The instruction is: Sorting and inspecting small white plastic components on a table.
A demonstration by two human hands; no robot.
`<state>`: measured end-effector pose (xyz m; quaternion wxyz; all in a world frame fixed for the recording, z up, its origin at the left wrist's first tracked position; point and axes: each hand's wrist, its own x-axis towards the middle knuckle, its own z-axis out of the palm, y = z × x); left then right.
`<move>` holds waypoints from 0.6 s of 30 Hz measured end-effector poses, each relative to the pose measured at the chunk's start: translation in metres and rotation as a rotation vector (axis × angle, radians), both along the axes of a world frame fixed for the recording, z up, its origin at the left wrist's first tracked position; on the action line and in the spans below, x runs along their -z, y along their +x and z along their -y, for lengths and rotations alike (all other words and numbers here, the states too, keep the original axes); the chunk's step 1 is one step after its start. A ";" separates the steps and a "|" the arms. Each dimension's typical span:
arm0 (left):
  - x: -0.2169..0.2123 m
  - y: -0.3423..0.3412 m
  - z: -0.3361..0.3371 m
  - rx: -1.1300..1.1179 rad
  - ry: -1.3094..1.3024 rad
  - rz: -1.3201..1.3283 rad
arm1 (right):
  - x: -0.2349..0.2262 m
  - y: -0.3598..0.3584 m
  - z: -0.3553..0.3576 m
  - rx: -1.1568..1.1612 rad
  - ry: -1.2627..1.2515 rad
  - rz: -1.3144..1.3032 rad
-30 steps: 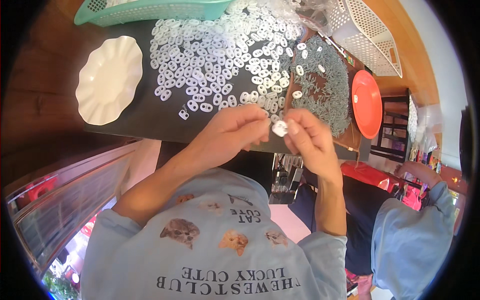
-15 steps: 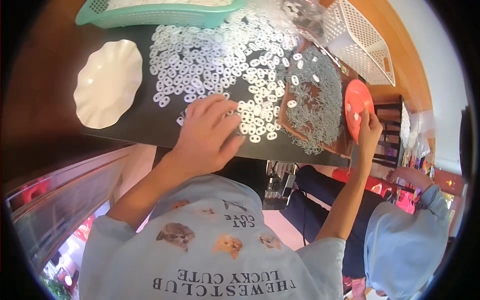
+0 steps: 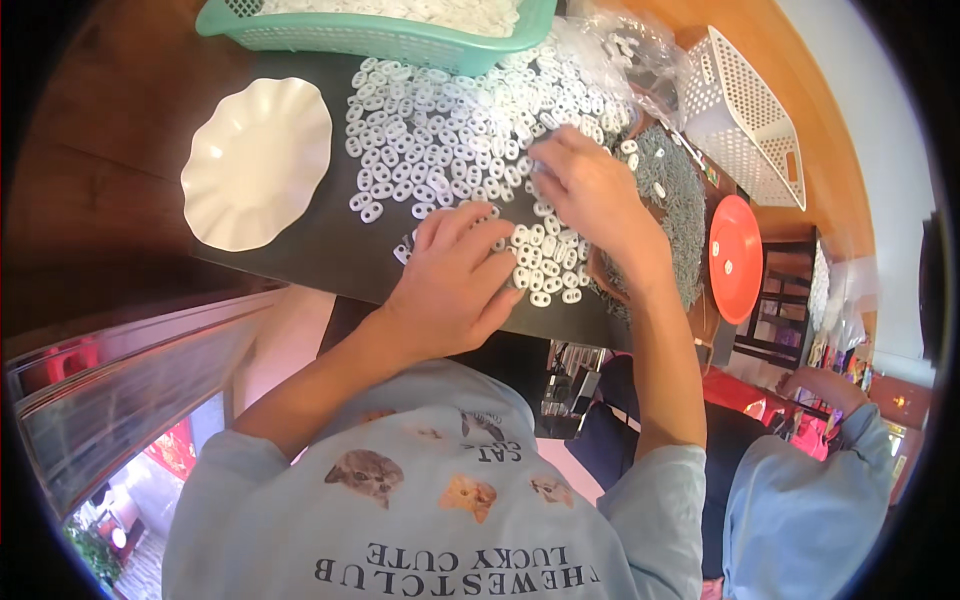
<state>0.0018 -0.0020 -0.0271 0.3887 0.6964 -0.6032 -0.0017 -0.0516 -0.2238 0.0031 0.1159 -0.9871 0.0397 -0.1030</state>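
Small white plastic pieces (image 3: 425, 155), each oval with two holes, are spread over a dark table (image 3: 290, 255). My left hand (image 3: 460, 275) rests palm down at the near side of the spread, fingers bent but apart, with a few pieces by its fingertips. Beyond it, to the right, my right hand (image 3: 590, 190) reaches in low over the pieces. Its thumb and fingers are bent toward each other; whatever lies between them is hidden. A heap of small grey screw-like parts (image 3: 675, 220) lies beside the right forearm, partly covered by it.
A white wavy-edged dish (image 3: 255, 165) stands at the left. At the back is a green basket (image 3: 380, 45) of white pieces. To the right are a red plate (image 3: 735, 265) bearing two white pieces, a white perforated basket (image 3: 740, 120) and clear plastic bags (image 3: 640, 60). Another person (image 3: 810, 510) sits nearby.
My right hand has left the red plate and come leftward over the white pieces. The left hand stays beside the same pieces. The whole view has shifted slightly.
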 end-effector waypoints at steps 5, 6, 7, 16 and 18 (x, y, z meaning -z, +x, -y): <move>0.003 0.002 -0.002 0.010 -0.006 -0.020 | -0.014 0.000 0.003 0.052 0.156 -0.004; 0.002 0.001 -0.002 0.016 -0.009 -0.022 | -0.009 0.005 0.009 0.030 0.107 0.013; 0.002 0.001 -0.002 0.013 -0.005 -0.020 | -0.006 0.010 0.011 0.034 0.105 0.011; 0.004 0.004 -0.002 0.004 -0.044 -0.057 | -0.013 0.021 0.009 -0.025 0.094 0.003; 0.003 0.004 -0.002 0.012 -0.040 -0.059 | -0.012 0.020 0.013 0.015 0.009 0.022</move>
